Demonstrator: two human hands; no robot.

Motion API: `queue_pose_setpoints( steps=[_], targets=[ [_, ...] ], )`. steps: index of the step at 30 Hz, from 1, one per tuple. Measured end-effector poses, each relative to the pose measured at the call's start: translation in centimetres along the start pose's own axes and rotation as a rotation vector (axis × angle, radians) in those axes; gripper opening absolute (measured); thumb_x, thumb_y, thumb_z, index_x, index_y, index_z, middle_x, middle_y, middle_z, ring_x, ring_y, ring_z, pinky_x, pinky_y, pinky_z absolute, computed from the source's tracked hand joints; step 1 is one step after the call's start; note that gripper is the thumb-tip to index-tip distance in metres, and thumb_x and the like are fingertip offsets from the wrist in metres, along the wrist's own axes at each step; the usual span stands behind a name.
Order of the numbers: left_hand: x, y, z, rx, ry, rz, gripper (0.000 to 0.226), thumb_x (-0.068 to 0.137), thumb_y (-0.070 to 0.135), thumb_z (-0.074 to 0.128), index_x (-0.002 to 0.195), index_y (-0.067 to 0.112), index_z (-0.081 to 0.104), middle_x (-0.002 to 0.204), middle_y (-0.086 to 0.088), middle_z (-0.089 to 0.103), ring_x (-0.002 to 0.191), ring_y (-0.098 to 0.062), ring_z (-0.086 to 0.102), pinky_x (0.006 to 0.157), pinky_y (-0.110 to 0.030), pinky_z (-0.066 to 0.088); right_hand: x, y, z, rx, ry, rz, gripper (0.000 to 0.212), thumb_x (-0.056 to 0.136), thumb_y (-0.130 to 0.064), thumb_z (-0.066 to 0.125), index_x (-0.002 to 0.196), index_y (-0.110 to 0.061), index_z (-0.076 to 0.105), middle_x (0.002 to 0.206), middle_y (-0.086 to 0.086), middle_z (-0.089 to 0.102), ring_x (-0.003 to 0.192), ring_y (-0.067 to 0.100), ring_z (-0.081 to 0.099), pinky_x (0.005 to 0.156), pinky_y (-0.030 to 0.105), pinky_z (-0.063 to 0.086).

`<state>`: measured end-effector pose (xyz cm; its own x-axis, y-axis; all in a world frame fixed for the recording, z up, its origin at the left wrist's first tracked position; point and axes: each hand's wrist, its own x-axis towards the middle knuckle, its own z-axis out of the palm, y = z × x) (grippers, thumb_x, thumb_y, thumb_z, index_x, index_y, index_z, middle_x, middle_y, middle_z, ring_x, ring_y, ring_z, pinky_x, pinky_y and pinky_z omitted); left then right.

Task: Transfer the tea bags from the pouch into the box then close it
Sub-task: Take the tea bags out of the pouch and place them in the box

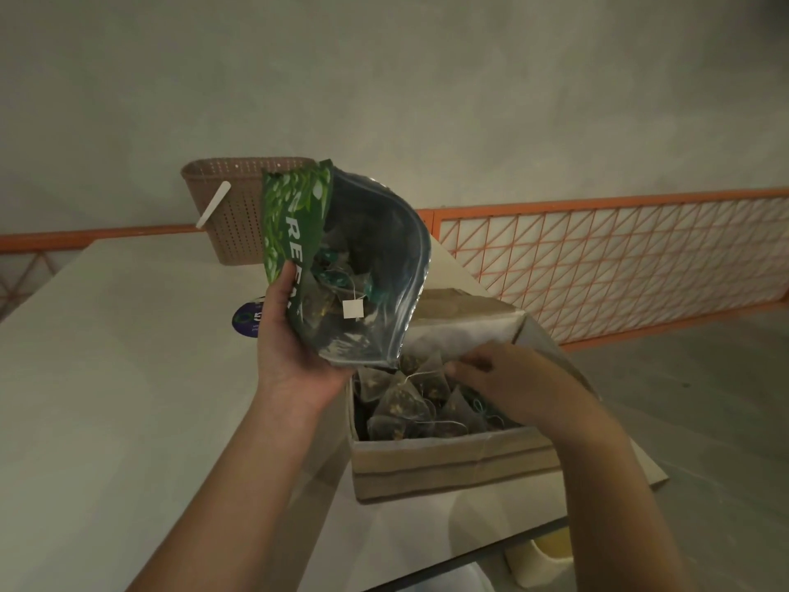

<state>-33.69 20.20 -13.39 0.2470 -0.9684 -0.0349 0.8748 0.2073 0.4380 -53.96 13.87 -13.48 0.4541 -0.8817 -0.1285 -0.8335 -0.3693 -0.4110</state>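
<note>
My left hand (294,348) holds the pouch (341,267) from below, thumb curled over its green printed face and the other fingers hidden behind it, so that grip is clenched on the pouch. The pouch is tilted, its open mouth turned toward me and gaping wide, its lower corner hanging just over the near left part of the box (448,463). Inside the pouch I see several tea bags (333,292) still lying against the silvery lining, with one white paper tag (353,309) dangling on its string. My right hand (499,378) reaches into the box from the right, fingers bent down among the pyramid tea bags (401,403) piled there; its fingertips sit at one bag, but I cannot tell whether they pinch it or merely touch it. The cardboard box stands on the white table (128,399), near its right edge, its lid flap (461,318) thrown back behind it. Strings and a few teal tags lie tangled among the bags in the box. At the far end of the table stands a brown perforated basket (230,215) with a white handle at its side. A round dark sticker (247,318) lies on the table just left of my left wrist. An orange grid railing (619,258) runs along the wall behind the table
</note>
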Motion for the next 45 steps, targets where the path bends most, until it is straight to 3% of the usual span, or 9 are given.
queue_pose_setpoints(
  steps=[4, 10, 15, 20, 24, 30, 35, 40, 45],
  targets=[
    [0.1, 0.0, -0.1, -0.001, -0.01, 0.009, 0.051, 0.1, 0.052, 0.047, 0.139, 0.023, 0.064, 0.14, -0.006, 0.064, 0.124, -0.03, 0.06, 0.103, -0.045, 0.05, 0.2, -0.4, 1.0, 0.049, 0.226, -0.098, 0.042, 0.093, -0.061, 0.042, 0.122, -0.037, 0.059, 0.123, -0.009, 0.058, 0.109, 0.014, 0.058, 0.09, 0.039, 0.051],
    [0.3, 0.1, -0.4, -0.038, -0.029, -0.015, 0.05, 0.099, 0.052, 0.05, 0.135, 0.022, 0.067, 0.133, -0.008, 0.069, 0.116, -0.03, 0.065, 0.096, -0.049, 0.056, -0.2, -1.2, 1.7, 0.027, -0.095, -0.225, 0.028, 0.084, -0.061, 0.06, 0.1, -0.041, 0.07, 0.106, -0.017, 0.06, 0.098, 0.006, 0.054, 0.086, 0.028, 0.045],
    [0.1, 0.4, -0.5, -0.04, -0.034, -0.012, 0.052, 0.099, 0.053, 0.051, 0.137, 0.021, 0.065, 0.136, -0.009, 0.067, 0.121, -0.031, 0.062, 0.102, -0.046, 0.053, -0.3, -2.1, 0.8, -0.079, 0.245, -0.079, 0.027, 0.092, -0.043, 0.057, 0.118, -0.039, 0.063, 0.127, -0.004, 0.055, 0.118, 0.021, 0.05, 0.098, 0.044, 0.046],
    [0.5, 0.7, -0.9, -0.025, -0.089, -0.047, 0.056, 0.099, 0.055, 0.05, 0.142, 0.021, 0.061, 0.144, -0.011, 0.061, 0.132, -0.033, 0.057, 0.11, -0.048, 0.047, -1.9, -5.5, -0.3, 0.768, 0.572, -0.35, 0.025, 0.089, -0.039, 0.063, 0.111, -0.034, 0.052, 0.108, -0.015, 0.056, 0.091, -0.004, 0.058, 0.068, 0.013, 0.051],
    [0.0, 1.0, -0.3, -0.034, -0.188, -0.079, 0.053, 0.094, 0.048, 0.057, 0.13, 0.012, 0.07, 0.129, -0.02, 0.069, 0.107, -0.038, 0.071, 0.089, -0.048, 0.061, -2.0, -7.5, -0.6, 0.763, 0.661, -0.507, 0.042, 0.091, -0.039, 0.062, 0.132, -0.03, 0.056, 0.106, -0.008, 0.055, 0.09, 0.002, 0.057, 0.067, 0.01, 0.048],
    [-2.1, 1.6, 2.8, 0.108, -0.284, 0.135, 0.043, 0.035, 0.036, 0.089, 0.069, 0.01, 0.083, 0.078, -0.012, 0.078, 0.064, -0.028, 0.076, 0.056, -0.042, 0.063, -2.2, -9.1, 1.2, 0.629, 1.09, -0.727, 0.032, 0.098, -0.009, 0.053, 0.128, -0.002, 0.06, 0.084, -0.002, 0.053, 0.077, -0.002, 0.045, 0.068, 0.009, 0.034],
    [0.4, 2.4, 1.1, 0.086, -0.121, -0.042, 0.058, 0.08, 0.047, 0.064, 0.121, 0.008, 0.075, 0.129, -0.02, 0.069, 0.108, -0.038, 0.069, 0.102, -0.05, 0.053, -0.1, -8.9, 2.3, 0.591, 0.968, -0.555, 0.035, 0.101, -0.026, 0.049, 0.127, -0.009, 0.064, 0.084, -0.008, 0.053, 0.072, 0.001, 0.048, 0.06, 0.012, 0.036],
    [-0.9, 1.9, 2.2, 0.113, -0.205, 0.092, 0.032, 0.056, 0.035, 0.077, 0.07, 0.007, 0.082, 0.079, -0.013, 0.078, 0.065, -0.027, 0.076, 0.056, -0.037, 0.063, -0.6, -9.0, 2.2, 0.618, 1.117, -0.663, 0.031, 0.099, -0.009, 0.053, 0.128, 0.0, 0.061, 0.085, -0.004, 0.055, 0.075, -0.002, 0.046, 0.067, 0.009, 0.035],
    [0.6, 2.2, 1.6, 0.106, -0.099, -0.082, 0.059, 0.095, 0.051, 0.057, 0.139, 0.013, 0.064, 0.143, -0.017, 0.061, 0.122, -0.036, 0.062, 0.106, -0.046, 0.05, 0.3, -8.9, 2.7, 0.584, 1.032, -0.553, 0.034, 0.101, -0.018, 0.051, 0.132, -0.009, 0.06, 0.081, -0.009, 0.051, 0.07, -0.001, 0.046, 0.06, 0.011, 0.037]
  ],
)
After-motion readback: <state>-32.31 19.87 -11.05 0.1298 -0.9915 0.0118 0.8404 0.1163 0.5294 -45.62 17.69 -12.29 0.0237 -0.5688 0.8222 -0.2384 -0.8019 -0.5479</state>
